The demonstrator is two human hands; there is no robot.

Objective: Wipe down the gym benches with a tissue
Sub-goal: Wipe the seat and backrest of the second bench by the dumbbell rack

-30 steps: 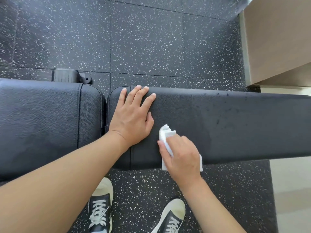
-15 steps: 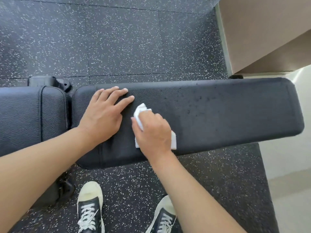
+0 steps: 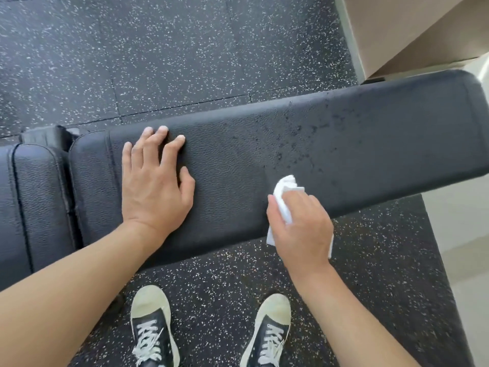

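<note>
A long black padded gym bench (image 3: 357, 144) runs across the view, its right part speckled with small droplets. A second black pad (image 3: 37, 197) adjoins it on the left. My left hand (image 3: 156, 178) lies flat on the bench near its left end, fingers spread. My right hand (image 3: 300, 229) grips a folded white tissue (image 3: 284, 193) and presses it on the bench's near edge, right of the middle. Part of the tissue hangs below the hand.
Speckled black rubber flooring (image 3: 185, 49) surrounds the bench. My two black-and-white sneakers (image 3: 152, 329) stand just in front of it. A beige wall or cabinet (image 3: 412, 30) rises at the upper right, with pale floor (image 3: 460, 234) to the right.
My right hand has slid the tissue rightward along the bench, away from my left hand. The left hand stays planted on the pad. The view has shifted, showing the bench's right end.
</note>
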